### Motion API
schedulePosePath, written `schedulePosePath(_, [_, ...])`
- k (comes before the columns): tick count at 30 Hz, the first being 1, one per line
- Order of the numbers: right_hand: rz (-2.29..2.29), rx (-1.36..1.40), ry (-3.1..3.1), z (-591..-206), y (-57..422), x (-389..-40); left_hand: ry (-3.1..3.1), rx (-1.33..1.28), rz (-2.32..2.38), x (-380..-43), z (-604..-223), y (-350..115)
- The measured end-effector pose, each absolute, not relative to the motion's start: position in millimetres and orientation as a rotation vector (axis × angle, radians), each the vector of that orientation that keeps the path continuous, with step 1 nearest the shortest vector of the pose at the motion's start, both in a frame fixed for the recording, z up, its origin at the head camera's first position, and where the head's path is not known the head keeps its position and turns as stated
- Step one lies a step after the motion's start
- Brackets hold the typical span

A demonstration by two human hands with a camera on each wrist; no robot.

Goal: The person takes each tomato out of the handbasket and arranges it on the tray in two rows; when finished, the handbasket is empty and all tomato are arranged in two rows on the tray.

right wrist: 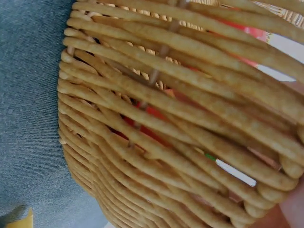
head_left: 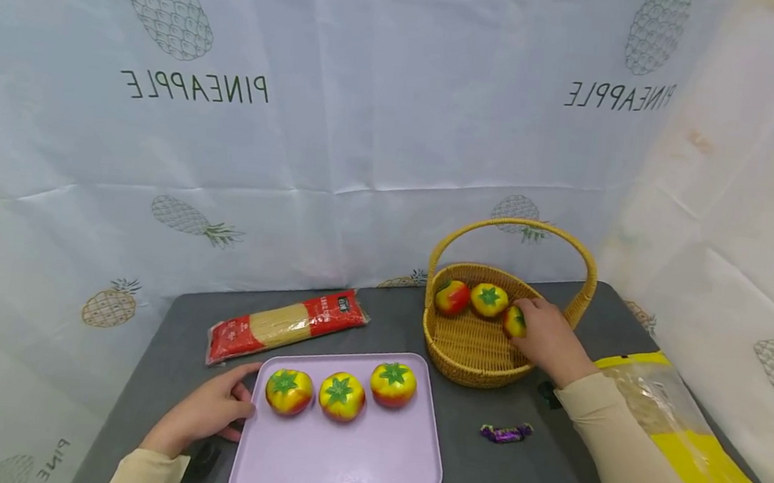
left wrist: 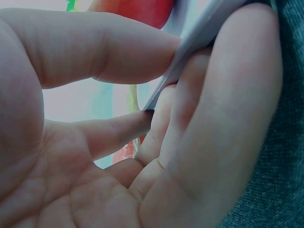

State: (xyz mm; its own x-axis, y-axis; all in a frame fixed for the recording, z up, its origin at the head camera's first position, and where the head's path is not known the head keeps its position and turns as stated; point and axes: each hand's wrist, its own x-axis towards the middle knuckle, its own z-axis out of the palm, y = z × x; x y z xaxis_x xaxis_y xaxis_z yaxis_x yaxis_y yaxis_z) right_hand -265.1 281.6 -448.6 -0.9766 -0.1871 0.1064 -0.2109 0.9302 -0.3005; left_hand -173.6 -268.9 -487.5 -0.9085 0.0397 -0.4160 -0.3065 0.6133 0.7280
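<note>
At the left edge of the lilac tray (head_left: 334, 472), my left hand (head_left: 210, 408) pinches the rim. In the left wrist view the thumb (left wrist: 128, 50) lies above the rim and other fingers are beneath it. Three red-and-yellow tomatoes (head_left: 341, 396) with green star-shaped tops sit in a row on the tray. My right hand (head_left: 549, 341) reaches over the right side of the wicker basket (head_left: 475, 373) and holds a tomato (head_left: 512, 322) inside. Two more fruits (head_left: 489, 300) lie beside it. The basket wall (right wrist: 190, 118) hides most of the right hand in the right wrist view.
A red-and-clear pack of noodles (head_left: 286, 325) lies behind the tray. A purple-wrapped candy (head_left: 506, 433) is in front of the basket. Under the right forearm, a yellow-and-clear bag (head_left: 704, 456) runs along the table's right side. The basket's handle (head_left: 516, 222) stands upright.
</note>
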Motion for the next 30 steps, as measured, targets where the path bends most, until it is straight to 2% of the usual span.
schedulePosePath(14, [0.452, 0.353, -2.988, -445.5, 278.5, -259.5, 2.469, -0.211, 1.207, -167.3, -488.6, -269.8])
schedulePosePath(23, [0.543, 0.439, -2.991, -413.7, 260.4, -239.3, 2.456, -0.172, 1.241, -168.4, -488.5, -269.2])
schedulePosePath(30, [0.574, 0.557, -2.936, -387.7, 224.9, -213.5, 2.47, -0.126, 1.249, -169.4, -489.0, -270.9])
